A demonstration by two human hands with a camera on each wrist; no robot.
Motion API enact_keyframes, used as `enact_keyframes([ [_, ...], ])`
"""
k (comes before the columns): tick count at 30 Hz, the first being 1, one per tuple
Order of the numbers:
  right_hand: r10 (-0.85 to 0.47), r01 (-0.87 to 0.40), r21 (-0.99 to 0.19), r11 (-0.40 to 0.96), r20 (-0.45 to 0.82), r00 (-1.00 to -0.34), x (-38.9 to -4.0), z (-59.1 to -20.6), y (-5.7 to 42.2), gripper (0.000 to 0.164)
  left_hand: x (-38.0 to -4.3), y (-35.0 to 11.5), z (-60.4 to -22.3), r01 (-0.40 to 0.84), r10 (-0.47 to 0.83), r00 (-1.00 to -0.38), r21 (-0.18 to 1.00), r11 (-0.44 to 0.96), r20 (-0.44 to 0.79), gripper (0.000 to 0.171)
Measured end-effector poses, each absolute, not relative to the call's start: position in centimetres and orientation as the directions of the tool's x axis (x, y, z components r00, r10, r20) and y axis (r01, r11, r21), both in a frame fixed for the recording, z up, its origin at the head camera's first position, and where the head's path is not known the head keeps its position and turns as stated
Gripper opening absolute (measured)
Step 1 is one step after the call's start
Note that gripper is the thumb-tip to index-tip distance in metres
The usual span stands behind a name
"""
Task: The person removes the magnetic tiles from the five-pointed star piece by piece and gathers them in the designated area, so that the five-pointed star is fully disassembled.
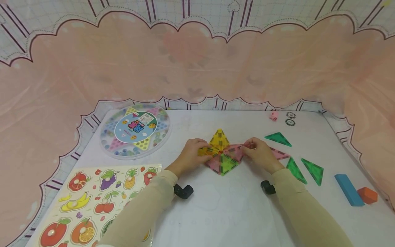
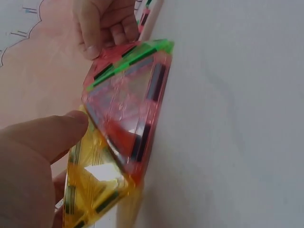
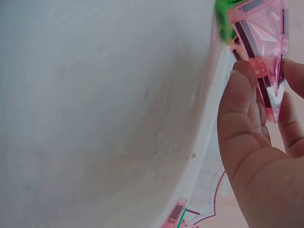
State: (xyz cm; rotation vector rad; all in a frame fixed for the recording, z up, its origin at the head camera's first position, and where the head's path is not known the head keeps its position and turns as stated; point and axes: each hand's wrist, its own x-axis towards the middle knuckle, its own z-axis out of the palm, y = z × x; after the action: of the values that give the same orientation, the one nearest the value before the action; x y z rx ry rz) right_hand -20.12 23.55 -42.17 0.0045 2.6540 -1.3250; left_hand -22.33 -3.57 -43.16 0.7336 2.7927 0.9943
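Observation:
Several translucent triangular magnetic tiles meet at a point in a star-like cluster in the middle of the table, with a yellow tile (image 1: 219, 138) at the top and a green tile (image 1: 229, 164) at the lower right. My left hand (image 1: 190, 154) pinches the yellow tile (image 2: 92, 183) on the cluster's left side, thumb on top. Across from it, my right hand (image 1: 261, 155) holds a pink tile (image 3: 267, 42) between thumb and fingers at the right side. Another pink tile (image 2: 126, 95) sits between the yellow and green ones. The left wrist view shows the cluster tilted and raised.
Loose green tiles (image 1: 313, 171) and a pink tile (image 1: 280, 154) lie to the right. Beyond are a blue block (image 1: 349, 190), an orange block (image 1: 368, 195), a small pink figure (image 1: 273, 116) and two rings (image 1: 290, 122). At left are a round bead-filled case (image 1: 165, 137) and fruit puzzle board (image 1: 87, 192).

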Motion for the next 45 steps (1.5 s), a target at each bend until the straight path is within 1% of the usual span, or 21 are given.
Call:
enact_keyframes([
  [4, -0.066, 0.087, -0.789, 0.608, -0.16, -0.985, -20.0, -42.1, 23.5, 0.034, -21.9, -2.4, -42.8, 0.453, 0.473, -0.874, 0.537, 0.712, 0.11, 0.035],
  [9, -0.067, 0.087, -0.79, 0.607, -0.159, -0.985, -19.9, -42.0, 23.4, 0.033, -21.2, -1.3, -42.7, 0.438, 0.442, -0.889, 0.488, 0.755, 0.115, 0.043],
  [16, -0.056, 0.106, -0.798, 0.594, -0.172, -0.984, -19.9, -42.0, 23.3, 0.03, -20.9, -0.4, -43.5, 0.389, 0.367, -0.919, 0.489, 0.781, 0.145, 0.047],
  [25, -0.053, 0.109, -0.797, 0.594, -0.174, -0.983, -19.9, -41.9, 23.3, 0.027, -20.7, 0.0, -43.7, 0.381, 0.351, -0.923, 0.48, 0.79, 0.156, 0.05],
  [29, -0.055, 0.105, -0.795, 0.597, -0.171, -0.984, -19.8, -42.0, 23.3, 0.028, -20.6, 0.1, -43.6, 0.425, 0.386, -0.905, 0.452, 0.784, 0.181, 0.048],
  [35, -0.049, 0.103, -0.807, 0.581, -0.16, -0.986, -19.8, -42.1, 23.3, 0.029, -20.6, 0.2, -43.5, 0.524, 0.477, -0.852, 0.385, 0.76, 0.218, 0.043],
  [45, -0.065, 0.1, -0.795, 0.598, -0.173, -0.983, -19.8, -42.1, 23.5, 0.03, -20.5, 0.1, -43.3, 0.572, 0.534, -0.82, 0.312, 0.758, 0.205, 0.04],
])
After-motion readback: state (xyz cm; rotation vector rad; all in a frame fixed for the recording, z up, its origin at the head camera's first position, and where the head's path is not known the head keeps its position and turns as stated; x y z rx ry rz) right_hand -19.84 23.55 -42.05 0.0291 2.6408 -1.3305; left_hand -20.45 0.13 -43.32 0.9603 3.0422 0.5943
